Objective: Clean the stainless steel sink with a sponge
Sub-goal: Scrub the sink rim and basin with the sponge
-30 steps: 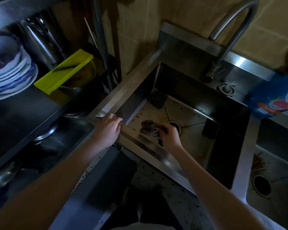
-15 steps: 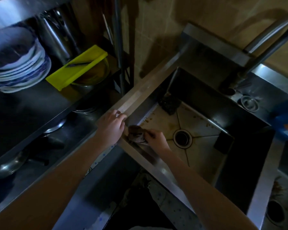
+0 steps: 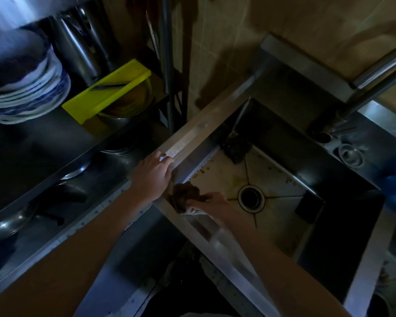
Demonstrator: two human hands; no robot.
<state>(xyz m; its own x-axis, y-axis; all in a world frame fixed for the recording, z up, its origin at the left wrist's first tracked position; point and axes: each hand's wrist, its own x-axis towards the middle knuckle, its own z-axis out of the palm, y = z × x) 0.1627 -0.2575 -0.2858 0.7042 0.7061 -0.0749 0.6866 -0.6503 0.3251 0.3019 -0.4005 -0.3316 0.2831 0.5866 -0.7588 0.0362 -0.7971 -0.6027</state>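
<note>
Sink (image 3: 204, 131) dirty inside, brown spots near drain (image 3: 251, 197). Sponge (image 3: 184, 196) squeezed tight in right hand (image 3: 212, 203), pushed into near left corner to rub wall. Left hand (image 3: 152, 172) flat on rim, fingers loose, holding nothing, likely to keep body steady.

A stack of blue-and-white plates (image 3: 25, 92) is sitting at the upper left on a dark shelf (image 3: 44, 143). Beside it, a yellow cutting board (image 3: 105, 92) carrying a knife (image 3: 109, 86) is lying across a metal bowl (image 3: 128, 106). A ladle (image 3: 9, 221) is resting lower left.
</note>
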